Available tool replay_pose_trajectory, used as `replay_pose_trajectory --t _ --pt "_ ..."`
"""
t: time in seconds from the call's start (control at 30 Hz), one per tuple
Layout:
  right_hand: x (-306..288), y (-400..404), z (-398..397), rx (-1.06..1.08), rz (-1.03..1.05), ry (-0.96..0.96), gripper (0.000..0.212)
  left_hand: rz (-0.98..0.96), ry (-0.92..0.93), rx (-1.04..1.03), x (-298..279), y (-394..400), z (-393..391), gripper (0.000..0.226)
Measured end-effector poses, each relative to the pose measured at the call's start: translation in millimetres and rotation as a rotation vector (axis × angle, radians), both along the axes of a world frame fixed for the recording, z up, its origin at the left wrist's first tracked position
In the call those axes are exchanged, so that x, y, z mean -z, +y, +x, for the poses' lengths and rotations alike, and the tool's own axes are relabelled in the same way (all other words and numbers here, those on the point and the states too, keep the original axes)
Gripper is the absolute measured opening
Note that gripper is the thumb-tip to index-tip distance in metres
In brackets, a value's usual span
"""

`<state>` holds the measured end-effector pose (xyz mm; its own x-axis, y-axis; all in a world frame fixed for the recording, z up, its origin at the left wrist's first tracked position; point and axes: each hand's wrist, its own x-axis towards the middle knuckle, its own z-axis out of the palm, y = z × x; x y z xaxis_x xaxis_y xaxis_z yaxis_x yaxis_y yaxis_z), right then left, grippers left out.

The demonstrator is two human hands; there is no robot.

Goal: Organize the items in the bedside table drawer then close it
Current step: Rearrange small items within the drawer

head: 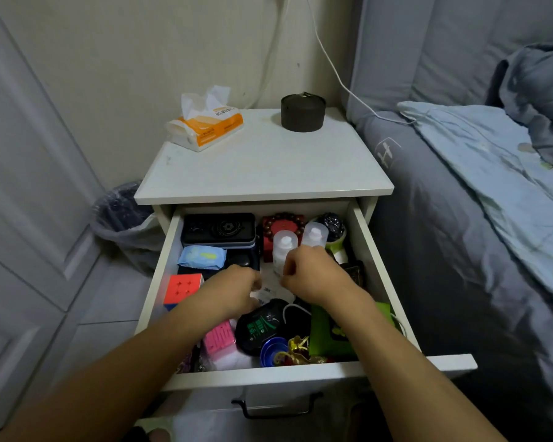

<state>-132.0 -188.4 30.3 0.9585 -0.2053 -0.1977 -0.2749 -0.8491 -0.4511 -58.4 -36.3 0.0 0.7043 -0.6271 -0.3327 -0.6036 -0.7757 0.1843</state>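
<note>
The bedside table's drawer [268, 375] is pulled out and crowded with items. Both hands reach into its middle. My left hand [233, 290] and my right hand [313, 275] have their fingers curled at opposite edges of a small white packet [270, 293] and pinch it between them. Behind my hands stand two white bottles [284, 244], a red box with a bead bracelet [281, 221] and a black case [217, 229]. A blue wipes pack [201, 256] and a puzzle cube [182, 287] lie on the left. A black pouch [262, 327], a pink box [219, 338] and a green pouch [332, 334] lie in front.
On the table top [262, 167] sit a tissue pack [205, 126] and a dark round tin [302, 111]. A lined trash bin [125, 215] stands to the left, and a bed [460, 218] is close on the right. The drawer's black handle [275, 407] hangs below.
</note>
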Motion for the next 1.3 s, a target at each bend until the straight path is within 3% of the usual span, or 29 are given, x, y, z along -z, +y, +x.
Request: replay_pose_trajectory --t 0.1,0.23,0.53,0.63,0.73,0.83,1.0,1.17,1.3 --pt "12.2 5.5 1.8 -0.049 -0.066 0.075 0.020 0.134 -0.116 0.154 -1.5 -6.7 -0.6 0.052" --pt "16.4 7.4 2.0 -0.059 -0.101 0.063 0.007 0.237 -0.152 0.258 1.1 -12.3 4.3 0.055" --pt "20.4 4.4 5.1 -0.080 -0.112 0.048 0.013 0.228 -0.006 0.156 5.7 -11.7 5.7 0.019" --pt "20.5 4.1 3.1 -0.080 -0.117 0.052 0.015 0.148 -0.047 0.147 4.5 -2.8 5.0 0.012" --pt "17.1 2.3 1.9 -0.089 -0.114 0.043 0.020 0.085 -0.026 0.110 -5.2 8.5 9.8 0.022" --pt "13.8 5.8 -1.1 -0.122 -0.137 0.038 0.026 0.212 -0.020 0.128 -6.1 19.3 12.8 0.040" --pt "12.7 22.3 -4.4 -0.360 -0.107 0.108 0.041 0.258 -0.020 0.149 1.9 22.0 11.3 0.051" --pt "15.7 28.8 -4.5 -0.447 -0.225 0.186 0.033 0.203 -0.072 0.113 -1.2 22.5 16.2 0.044" --pt "16.8 29.7 -5.5 -0.425 -0.246 0.161 0.029 0.206 -0.097 0.144 0.9 20.0 13.6 0.057"
